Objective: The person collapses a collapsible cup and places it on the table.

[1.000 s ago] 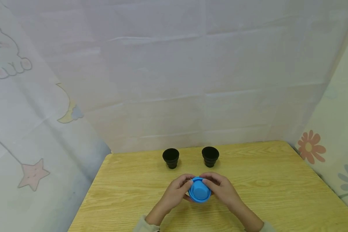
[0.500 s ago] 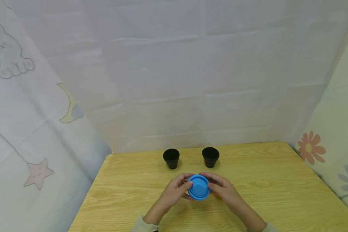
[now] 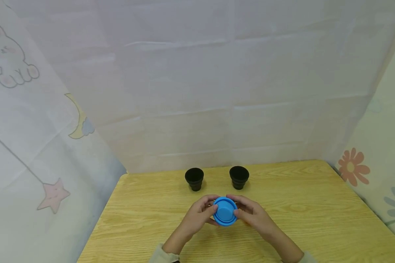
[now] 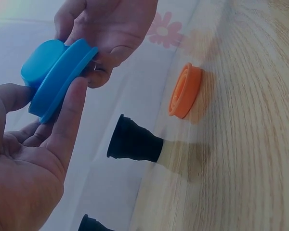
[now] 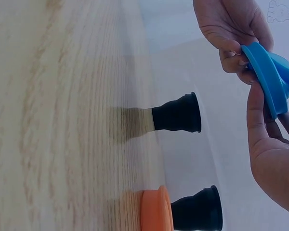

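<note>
A blue collapsible cup (image 3: 225,212), partly folded with its base bulging out from the wide rim, is held above the table between both hands. My left hand (image 3: 195,217) pinches its left side, thumb on the face toward me and fingers behind. On the opposite side, my right hand (image 3: 255,217) grips the edge with its thumb and fingers. In the left wrist view, the cup (image 4: 58,79) is tilted and clear of the tabletop. An orange collapsible cup (image 4: 185,90), pressed flat, lies on the table below; the right hand mostly hides it in the head view.
Two black collapsible cups, a left one (image 3: 194,179) and a right one (image 3: 239,177), stand extended near the back of the wooden table (image 3: 145,219). Behind the table hangs a pale cloth (image 3: 184,91); printed cloths flank both sides.
The blue cup has shifted slightly up and left and turned a little in the hands. The right thumb has slid from its upper face to its right edge.
</note>
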`<state>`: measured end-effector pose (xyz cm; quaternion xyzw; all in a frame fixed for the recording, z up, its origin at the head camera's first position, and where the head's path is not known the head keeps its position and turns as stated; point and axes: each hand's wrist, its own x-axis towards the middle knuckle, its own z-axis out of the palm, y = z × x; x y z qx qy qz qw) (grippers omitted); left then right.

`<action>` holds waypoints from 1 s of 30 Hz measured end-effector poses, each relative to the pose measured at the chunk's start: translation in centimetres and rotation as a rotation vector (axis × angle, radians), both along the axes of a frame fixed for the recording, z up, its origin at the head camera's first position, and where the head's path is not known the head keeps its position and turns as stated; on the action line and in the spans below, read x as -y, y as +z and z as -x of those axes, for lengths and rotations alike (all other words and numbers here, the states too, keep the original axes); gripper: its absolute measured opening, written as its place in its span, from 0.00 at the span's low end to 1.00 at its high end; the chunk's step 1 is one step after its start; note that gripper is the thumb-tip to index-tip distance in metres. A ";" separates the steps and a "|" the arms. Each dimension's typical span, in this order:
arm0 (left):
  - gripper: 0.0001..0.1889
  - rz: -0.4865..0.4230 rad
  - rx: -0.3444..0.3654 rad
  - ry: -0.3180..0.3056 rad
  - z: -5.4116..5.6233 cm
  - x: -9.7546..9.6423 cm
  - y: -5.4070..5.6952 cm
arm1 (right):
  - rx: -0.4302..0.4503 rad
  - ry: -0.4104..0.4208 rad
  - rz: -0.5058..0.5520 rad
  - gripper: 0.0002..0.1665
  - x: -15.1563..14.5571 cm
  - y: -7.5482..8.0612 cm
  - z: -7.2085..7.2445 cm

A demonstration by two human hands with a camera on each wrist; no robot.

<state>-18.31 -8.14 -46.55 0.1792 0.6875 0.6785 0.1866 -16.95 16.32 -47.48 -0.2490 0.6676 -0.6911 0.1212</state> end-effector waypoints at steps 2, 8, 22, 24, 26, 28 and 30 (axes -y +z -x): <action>0.24 0.003 0.004 0.002 0.0 0.0 0.0 | -0.007 0.005 -0.001 0.29 0.0 0.0 0.0; 0.23 0.017 -0.007 0.005 0.1 0.0 0.0 | -0.016 0.000 -0.011 0.28 0.0 -0.3 0.0; 0.21 0.055 -0.036 0.025 0.1 -0.5 -0.1 | -0.054 -0.147 -0.109 0.25 0.7 -0.5 0.0; 0.21 0.063 -0.043 0.031 0.1 -0.5 -0.2 | -0.052 -0.173 -0.140 0.25 0.8 -0.4 -0.1; 0.21 0.073 -0.047 0.036 0.0 -0.5 -0.2 | -0.046 -0.196 -0.167 0.24 0.9 -0.3 -0.2; 0.20 0.081 -0.055 0.044 0.0 -0.6 -0.3 | -0.038 -0.210 -0.183 0.23 1.0 -0.2 -0.2; 0.20 0.090 -0.068 0.051 0.0 -0.7 -0.4 | -0.029 -0.218 -0.191 0.22 1.1 -0.2 -0.2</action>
